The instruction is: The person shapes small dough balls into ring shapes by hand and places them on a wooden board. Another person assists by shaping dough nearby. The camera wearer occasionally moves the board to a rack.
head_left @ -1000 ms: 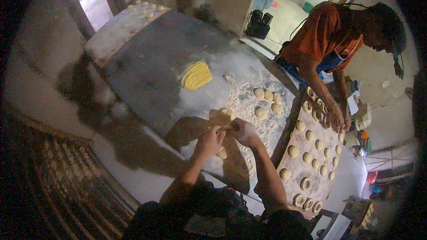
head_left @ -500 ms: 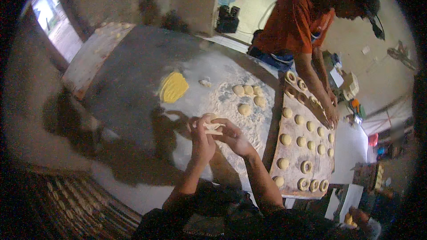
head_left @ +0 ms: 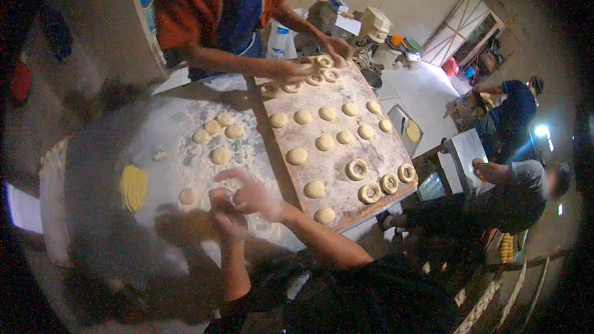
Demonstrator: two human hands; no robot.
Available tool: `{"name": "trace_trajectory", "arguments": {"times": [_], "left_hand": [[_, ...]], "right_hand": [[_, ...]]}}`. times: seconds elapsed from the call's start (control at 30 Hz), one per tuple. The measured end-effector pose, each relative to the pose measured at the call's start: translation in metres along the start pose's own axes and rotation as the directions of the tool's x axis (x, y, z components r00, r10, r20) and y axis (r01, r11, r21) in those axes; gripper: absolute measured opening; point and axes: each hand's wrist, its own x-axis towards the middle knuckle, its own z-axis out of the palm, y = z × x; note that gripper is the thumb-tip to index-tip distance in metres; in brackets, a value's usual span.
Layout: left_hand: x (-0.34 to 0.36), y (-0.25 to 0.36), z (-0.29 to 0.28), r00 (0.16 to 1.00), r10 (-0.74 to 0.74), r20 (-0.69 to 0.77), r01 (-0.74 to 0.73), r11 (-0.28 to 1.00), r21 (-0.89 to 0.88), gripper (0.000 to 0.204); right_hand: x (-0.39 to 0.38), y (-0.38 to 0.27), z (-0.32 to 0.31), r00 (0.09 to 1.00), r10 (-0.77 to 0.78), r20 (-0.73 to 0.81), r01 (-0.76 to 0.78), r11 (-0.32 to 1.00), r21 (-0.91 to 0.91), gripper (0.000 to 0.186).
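One pale dough ball [head_left: 187,196] lies on the floured desk [head_left: 151,139], near the fingers and to the left of them. The right hand [head_left: 253,198] stretches its forefinger out, close over the left hand [head_left: 229,219], whose fingers look curled — blur and overlap do not let me tell whether they pinch any dough. Five more balls [head_left: 221,156], smooth and round, sit farther ahead among rough flour. At left is one flat yellow slab [head_left: 133,188]. The flour-stained board [head_left: 334,176] carries twelve balls [head_left: 325,143] and four separate thick rings [head_left: 357,169] — other rings [head_left: 332,75] lie by a co-worker's hands [head_left: 337,49].
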Motion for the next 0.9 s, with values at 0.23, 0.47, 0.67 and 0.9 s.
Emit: {"name": "trace_trajectory", "arguments": {"times": [0.23,0.47,0.67,0.9], "left_hand": [[-0.021,0.029,0.083,0.976,-0.097,0.193,0.091,0.995,0.041,0.043],[-0.044,0.055,0.17,0.951,-0.156,0.268,0.138,0.987,0.084,0.027],[-0.069,0.065,0.212,0.93,-0.101,0.352,0.041,0.984,0.174,0.022],[-0.094,0.069,0.238,0.897,-0.145,0.417,0.162,0.987,-0.006,0.017]], "right_hand": [[-0.052,-0.032,-0.066,0.974,-0.028,-0.225,-0.009,0.987,-0.162,0.038],[-0.118,-0.071,-0.128,0.934,-0.076,-0.348,0.213,0.902,0.376,0.029],[-0.153,-0.068,-0.162,0.919,-0.151,-0.364,0.289,0.886,0.363,0.056],[-0.179,-0.066,-0.197,0.955,0.082,-0.284,-0.194,0.898,-0.394,0.061]]}}
